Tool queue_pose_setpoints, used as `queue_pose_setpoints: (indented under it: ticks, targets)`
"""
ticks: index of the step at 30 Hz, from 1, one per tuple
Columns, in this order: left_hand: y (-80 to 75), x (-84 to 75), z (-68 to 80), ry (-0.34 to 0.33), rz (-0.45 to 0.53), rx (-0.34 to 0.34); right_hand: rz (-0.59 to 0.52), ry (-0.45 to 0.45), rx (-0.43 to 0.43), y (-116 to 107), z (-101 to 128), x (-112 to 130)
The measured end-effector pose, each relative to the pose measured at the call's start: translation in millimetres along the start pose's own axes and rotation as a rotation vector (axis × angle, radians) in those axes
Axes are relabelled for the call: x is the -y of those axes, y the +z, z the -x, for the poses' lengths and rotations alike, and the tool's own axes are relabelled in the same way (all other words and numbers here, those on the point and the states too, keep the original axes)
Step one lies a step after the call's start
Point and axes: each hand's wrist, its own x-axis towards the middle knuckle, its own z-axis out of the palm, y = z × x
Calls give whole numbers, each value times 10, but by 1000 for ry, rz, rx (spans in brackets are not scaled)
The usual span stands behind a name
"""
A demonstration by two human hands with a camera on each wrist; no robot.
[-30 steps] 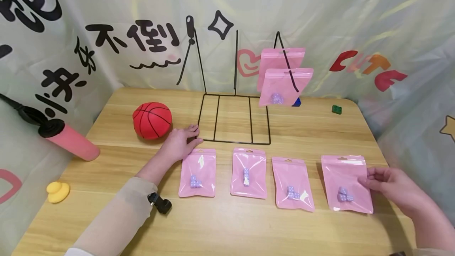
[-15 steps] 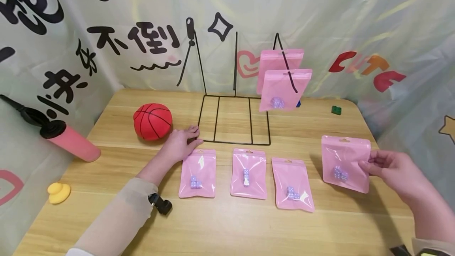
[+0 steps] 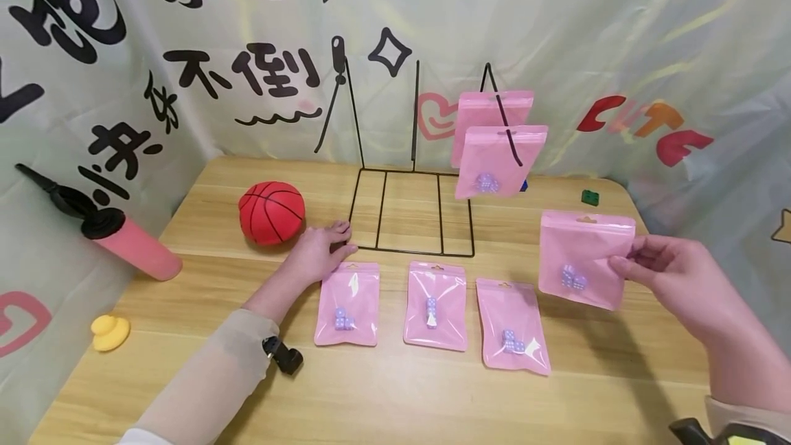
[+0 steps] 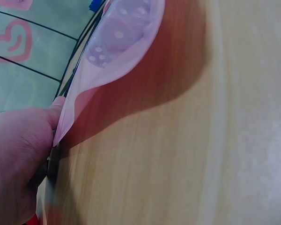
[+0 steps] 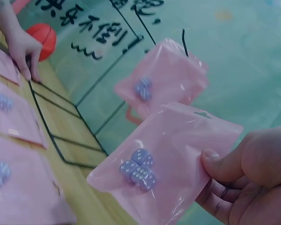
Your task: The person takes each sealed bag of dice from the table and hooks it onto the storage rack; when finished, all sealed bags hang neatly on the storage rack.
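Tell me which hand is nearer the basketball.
Left. The left hand rests on the table just right of the basketball; the right hand is far across the table, holding up a pink bag.

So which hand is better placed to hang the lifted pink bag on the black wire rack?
The right hand, probably. It already pinches the lifted pink bag near the rack's hook side, while the left hand rests on the black wire rack base.
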Motion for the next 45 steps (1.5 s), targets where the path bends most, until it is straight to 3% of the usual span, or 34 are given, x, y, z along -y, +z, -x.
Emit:
queue_pose_setpoints:
  ticks: [11,22,35,45]
  targets:
    - [8,-6,-8,16,-13,-5,-5,-123,-9,251,-182,560]
    - [6,-6,16,33,-18,-17,-118,-263,-26,605,-313,1022]
    - [12,7,15,49,-20,-29,-263,-330,64,963,-441,1357]
    - [17,26,13,76,-19,-52,-324,-375,73,1243,-593,1572]
